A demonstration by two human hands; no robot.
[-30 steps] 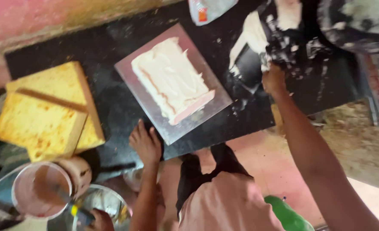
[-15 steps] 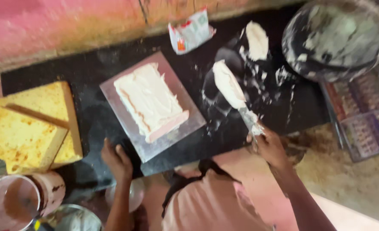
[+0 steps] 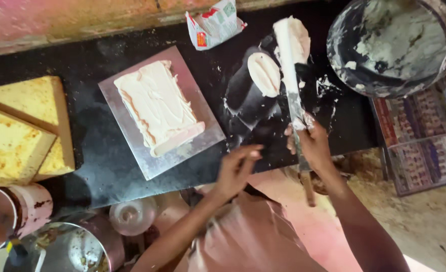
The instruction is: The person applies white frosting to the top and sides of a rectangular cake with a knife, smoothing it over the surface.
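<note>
My right hand is clenched round a long knife, its blade loaded with white cream and pointing away over the black counter. My left hand hovers loose, fingers curled, gripping nothing, near the frosted cake on its metal tray. Cream bowl far right.

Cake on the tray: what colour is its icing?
Cream-white, on the cake; head view.

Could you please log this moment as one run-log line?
right hand: holds cream-loaded long knife | left hand: empty, near counter edge | iced cake: on steel tray
</note>
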